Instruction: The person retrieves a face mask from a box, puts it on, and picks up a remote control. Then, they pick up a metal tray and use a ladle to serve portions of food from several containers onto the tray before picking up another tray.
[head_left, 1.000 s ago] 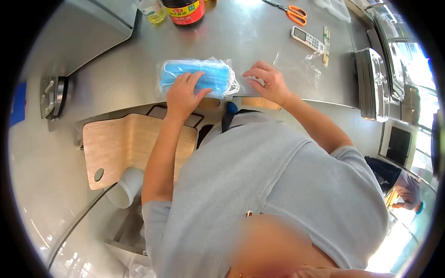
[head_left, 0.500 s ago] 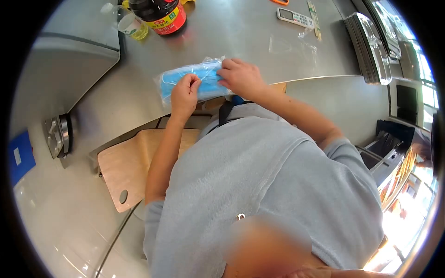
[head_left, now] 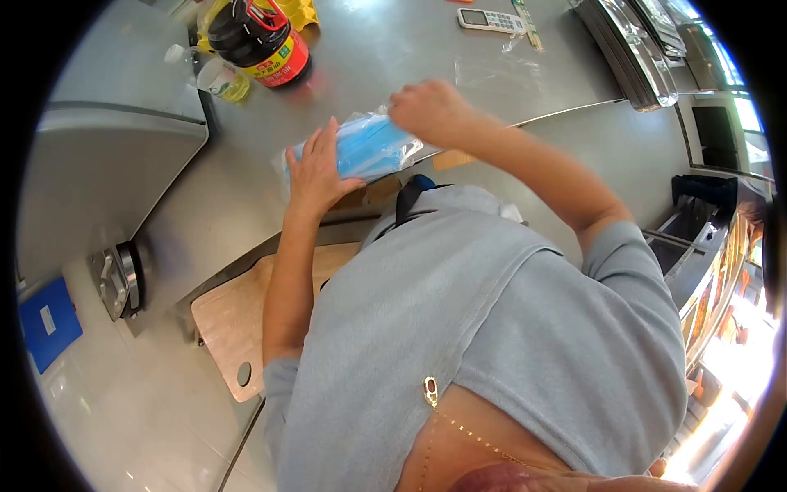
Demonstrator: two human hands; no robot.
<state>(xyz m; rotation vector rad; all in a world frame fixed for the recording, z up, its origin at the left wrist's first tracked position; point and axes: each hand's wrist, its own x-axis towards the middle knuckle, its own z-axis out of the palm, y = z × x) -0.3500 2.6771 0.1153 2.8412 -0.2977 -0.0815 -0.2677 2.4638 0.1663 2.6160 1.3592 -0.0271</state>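
Looking down through the head camera, I see the clear-wrapped blue packet (head_left: 373, 146) on the table (head_left: 352, 70), along its near edge, probably for easy reach. The left hand (head_left: 314, 176) spreads over one end, fingers and thumb apart, seemingly to steady the slippery wrapping. The right hand (head_left: 434, 115) curls at the other end, perhaps minding the film there; motion blur masks its fingertips, so I cannot tell whether that grip is closed on plastic. Reflections obscure the packet's contents, and its left end lies partly under the palm. The handset (head_left: 490, 21) sits farther back.
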